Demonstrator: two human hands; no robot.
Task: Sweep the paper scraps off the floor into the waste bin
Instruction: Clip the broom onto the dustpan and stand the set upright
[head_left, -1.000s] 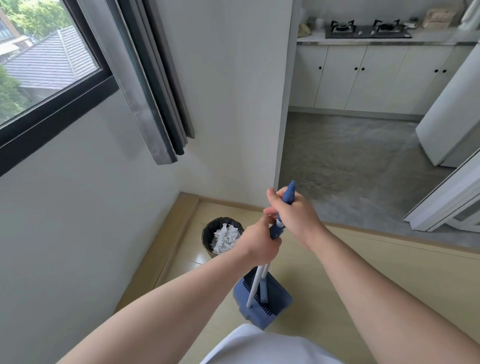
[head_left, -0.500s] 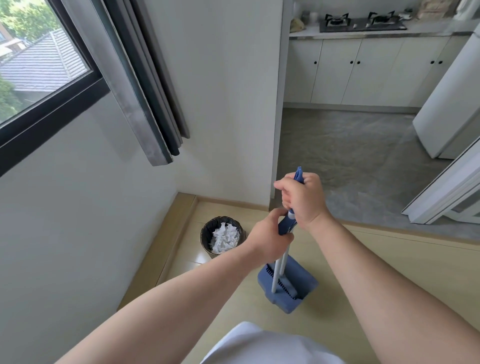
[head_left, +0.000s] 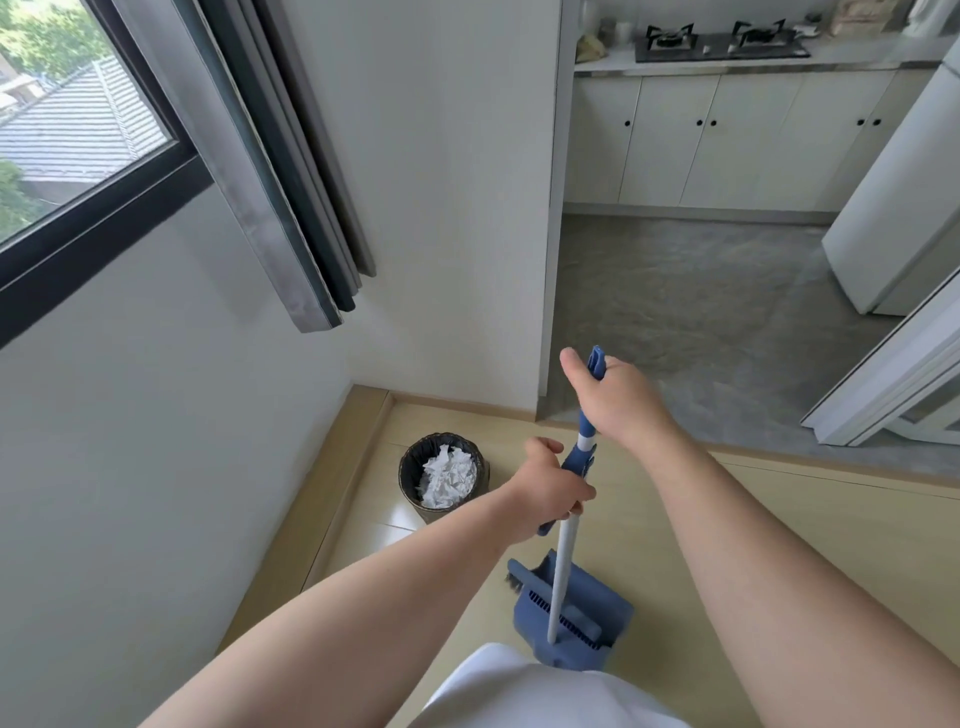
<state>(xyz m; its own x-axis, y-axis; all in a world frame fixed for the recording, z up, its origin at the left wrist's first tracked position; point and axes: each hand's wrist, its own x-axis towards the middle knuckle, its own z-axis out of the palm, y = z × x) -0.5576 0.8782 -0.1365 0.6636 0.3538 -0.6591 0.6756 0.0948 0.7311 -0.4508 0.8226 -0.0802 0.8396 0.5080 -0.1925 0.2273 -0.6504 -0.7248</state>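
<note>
The white pole (head_left: 562, 566) stands almost upright, its long axis running from the blue dustpan (head_left: 589, 605) on the floor (head_left: 779, 545) up and slightly away to the right hand (head_left: 615, 397), whose fingers wrap the blue grip at the top with the thumb stretched out to the left. The left hand (head_left: 545, 491) sits lower on the same line, curled round a shorter blue handle (head_left: 577, 461) just beside the pole; whether that belongs to the broom or the pan is not clear. A tuft of dark bristles (head_left: 515, 581) shows at the pan's left edge. The waste bin (head_left: 406, 486) stands near the wall, ahead and to the left of the pan, so it lies on the left hand's side and nearer to that arm. The paper scraps (head_left: 448, 475) lie crumpled inside the bin, and none shows on the floor, so the sweeping looks about done. Any last tip would have to swing left toward the bin.
</note>
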